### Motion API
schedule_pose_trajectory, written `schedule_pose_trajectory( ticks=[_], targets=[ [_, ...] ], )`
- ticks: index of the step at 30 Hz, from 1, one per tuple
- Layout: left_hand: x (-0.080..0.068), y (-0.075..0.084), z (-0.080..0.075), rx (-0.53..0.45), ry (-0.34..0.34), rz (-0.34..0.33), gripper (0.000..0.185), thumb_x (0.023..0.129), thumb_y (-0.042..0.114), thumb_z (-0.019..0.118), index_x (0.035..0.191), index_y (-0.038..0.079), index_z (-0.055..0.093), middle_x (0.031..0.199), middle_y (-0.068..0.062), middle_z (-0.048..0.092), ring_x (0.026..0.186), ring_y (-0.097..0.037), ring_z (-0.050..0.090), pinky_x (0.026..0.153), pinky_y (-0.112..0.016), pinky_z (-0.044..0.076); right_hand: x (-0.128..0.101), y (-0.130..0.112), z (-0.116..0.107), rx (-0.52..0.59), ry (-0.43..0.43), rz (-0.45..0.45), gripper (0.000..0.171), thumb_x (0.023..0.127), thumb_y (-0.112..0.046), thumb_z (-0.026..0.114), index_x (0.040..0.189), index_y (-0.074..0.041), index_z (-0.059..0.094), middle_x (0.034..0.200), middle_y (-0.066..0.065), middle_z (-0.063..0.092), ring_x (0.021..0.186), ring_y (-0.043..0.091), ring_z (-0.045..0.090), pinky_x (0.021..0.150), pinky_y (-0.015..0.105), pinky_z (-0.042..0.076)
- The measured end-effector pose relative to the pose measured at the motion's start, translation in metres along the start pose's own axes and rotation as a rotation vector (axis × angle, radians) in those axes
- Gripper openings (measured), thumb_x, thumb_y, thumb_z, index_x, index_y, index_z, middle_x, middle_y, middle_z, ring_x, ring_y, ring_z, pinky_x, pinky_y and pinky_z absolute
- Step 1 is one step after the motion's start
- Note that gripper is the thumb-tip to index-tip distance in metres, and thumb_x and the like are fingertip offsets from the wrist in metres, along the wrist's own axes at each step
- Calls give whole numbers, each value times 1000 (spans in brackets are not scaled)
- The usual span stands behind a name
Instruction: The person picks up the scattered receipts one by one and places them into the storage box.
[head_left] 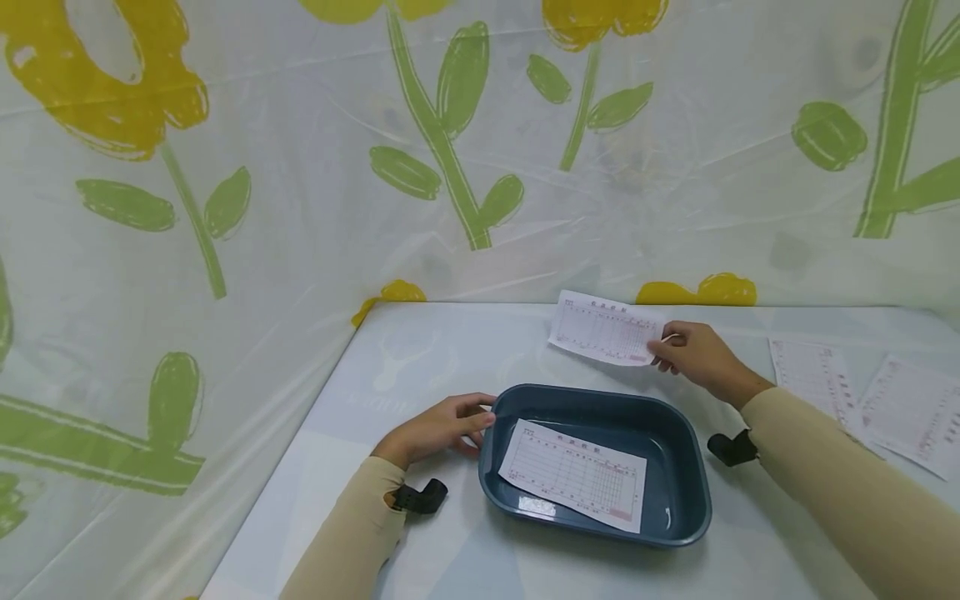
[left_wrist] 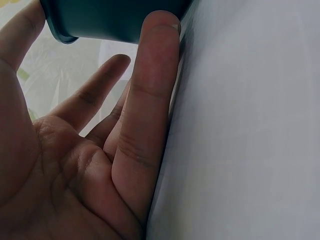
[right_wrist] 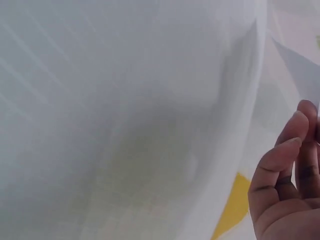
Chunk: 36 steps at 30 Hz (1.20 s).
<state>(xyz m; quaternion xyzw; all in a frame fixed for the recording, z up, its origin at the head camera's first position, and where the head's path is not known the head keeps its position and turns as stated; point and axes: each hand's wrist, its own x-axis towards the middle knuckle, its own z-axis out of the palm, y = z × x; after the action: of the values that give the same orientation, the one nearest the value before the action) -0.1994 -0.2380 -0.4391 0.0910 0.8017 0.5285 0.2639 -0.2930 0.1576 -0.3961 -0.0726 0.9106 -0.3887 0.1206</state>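
Note:
A blue rectangular tray (head_left: 678, 467) stands on the table, with a printed paper slip (head_left: 577, 475) lying tilted inside it. At the tray's left end is my left hand (head_left: 442, 429); its spread, mostly straight fingers touch the wall and rim. The left wrist view shows the fingers (left_wrist: 145, 95) reaching to the tray (left_wrist: 110, 20), low along the tabletop. Beyond the tray's far side, my right hand (head_left: 701, 358) pinches another printed slip (head_left: 603, 329) by its right end, raised with the print showing. Only a corner of that slip (right_wrist: 300, 70) appears in the right wrist view, above the curled fingers.
Two more printed slips, one upright (head_left: 810, 375) and one slanted (head_left: 915, 412), lie on the table (head_left: 442, 558) at the right, beside the right forearm. A flower-patterned curtain (head_left: 300, 167) hangs behind and to the left. Both wrists wear small black devices (head_left: 423, 497).

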Motion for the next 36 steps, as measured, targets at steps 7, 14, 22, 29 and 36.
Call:
schedule_pose_trajectory(
  ticks=[7,14,22,29,36],
  targets=[
    [2,-1,1,1,-10,3,51,100,37,59,146,15,50,125,-10,64,92,-19,66,85,-39,61,-23,-4,-3,59,38,6,50,101,-48,52,124,-4,55,108,18,71,97,30,61,83,33,48],
    [2,-2,2,-17,-26,4,52,100,37,60,146,15,49,121,-10,64,91,-18,65,85,-38,60,-48,-9,-7,150,74,-13,49,100,-49,54,116,-2,56,102,16,73,94,31,63,83,25,52],
    [4,0,2,-8,-31,18,51,101,35,58,146,13,49,122,-11,63,90,-18,64,86,-39,60,-75,-15,-2,250,86,-75,49,98,-47,60,119,-3,59,109,11,69,89,29,66,79,21,58],
    [4,0,2,-3,-23,9,52,101,36,59,147,14,48,123,-11,63,91,-19,64,87,-40,60,-94,-24,10,309,76,-114,44,98,-42,61,117,-2,61,104,7,69,83,25,65,76,26,58],
    [2,1,-1,10,-17,-5,55,100,39,60,147,14,48,125,-11,62,92,-20,64,87,-40,60,-103,-25,21,382,58,-162,40,100,-34,61,118,1,59,101,1,70,80,25,64,72,27,57]
  ],
)
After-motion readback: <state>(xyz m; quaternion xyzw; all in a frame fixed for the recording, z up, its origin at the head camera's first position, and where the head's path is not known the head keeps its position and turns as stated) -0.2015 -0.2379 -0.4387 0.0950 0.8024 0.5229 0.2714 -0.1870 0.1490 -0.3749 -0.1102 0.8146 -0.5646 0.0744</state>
